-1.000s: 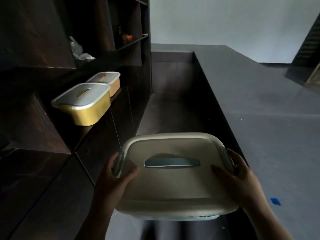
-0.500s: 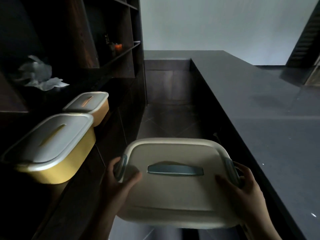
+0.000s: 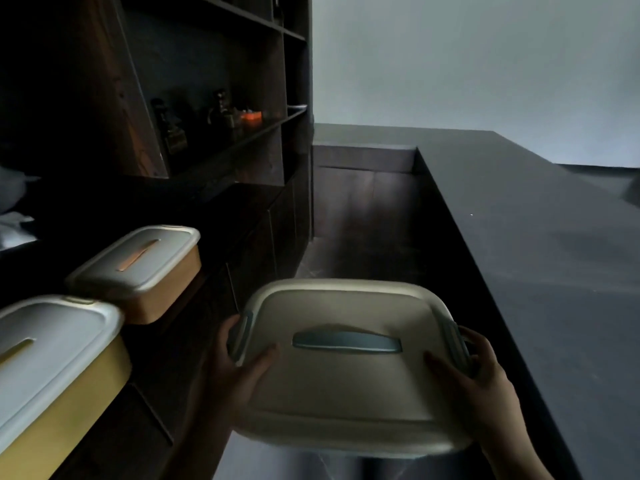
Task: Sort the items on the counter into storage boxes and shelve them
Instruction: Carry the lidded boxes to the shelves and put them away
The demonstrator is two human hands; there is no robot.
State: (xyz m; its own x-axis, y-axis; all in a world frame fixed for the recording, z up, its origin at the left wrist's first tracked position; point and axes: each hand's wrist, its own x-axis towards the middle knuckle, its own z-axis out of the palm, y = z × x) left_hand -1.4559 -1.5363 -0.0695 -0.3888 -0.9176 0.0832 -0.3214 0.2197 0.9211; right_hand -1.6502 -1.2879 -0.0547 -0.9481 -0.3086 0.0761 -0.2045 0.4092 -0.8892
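I carry a storage box with a beige lid (image 3: 346, 386) and a blue-grey handle in front of me, over the aisle floor. My left hand (image 3: 235, 368) grips its left side, thumb on the lid. My right hand (image 3: 481, 382) grips its right side by the clip, thumb on the lid. On the dark ledge to my left stand a yellow box (image 3: 52, 375) with a grey lid and, behind it, an orange box (image 3: 142, 271) with a grey lid. The box's lower body is hidden under the lid.
A dark shelving unit (image 3: 221, 157) rises on the left with small bottles and an orange item (image 3: 251, 116) on one shelf. A long dark counter (image 3: 540, 271) runs along the right. White crumpled plastic (image 3: 14, 223) lies at the far left.
I have moved forward along the aisle with the box held in both hands. The yellow and orange boxes have slid nearer and lower left in view. The grip is unchanged.
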